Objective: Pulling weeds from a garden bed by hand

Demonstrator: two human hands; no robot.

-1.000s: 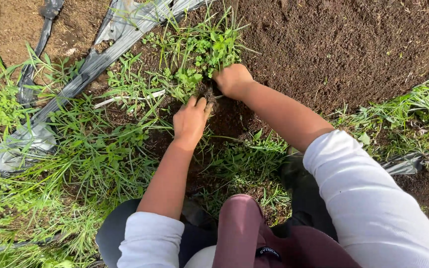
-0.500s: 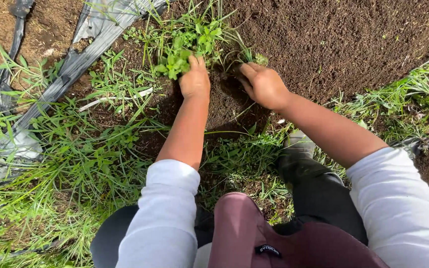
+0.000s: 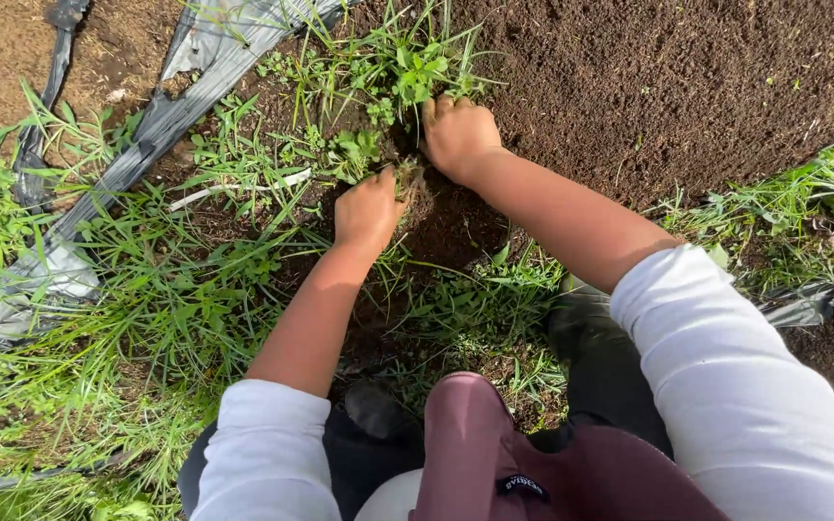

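My left hand (image 3: 367,211) is closed around the base of a clump of leafy green weeds (image 3: 378,96), with pale roots showing beside my fingers. My right hand (image 3: 458,135) is a little farther out, curled around stems of the same clump where it meets the dark tilled soil (image 3: 658,87). Both forearms are bare, with white sleeves pushed up. The fingertips of both hands are hidden in the weeds and soil.
A strip of grey-black plastic sheeting (image 3: 137,154) runs diagonally at upper left, with tall grass (image 3: 147,309) beside it. More grass (image 3: 793,212) and plastic lie at right. My dark-trousered knees and a maroon bag (image 3: 504,463) fill the bottom.
My left hand has drawn back toward me from the leafy top to the clump's base. My right hand has shifted left and closed on the stems.
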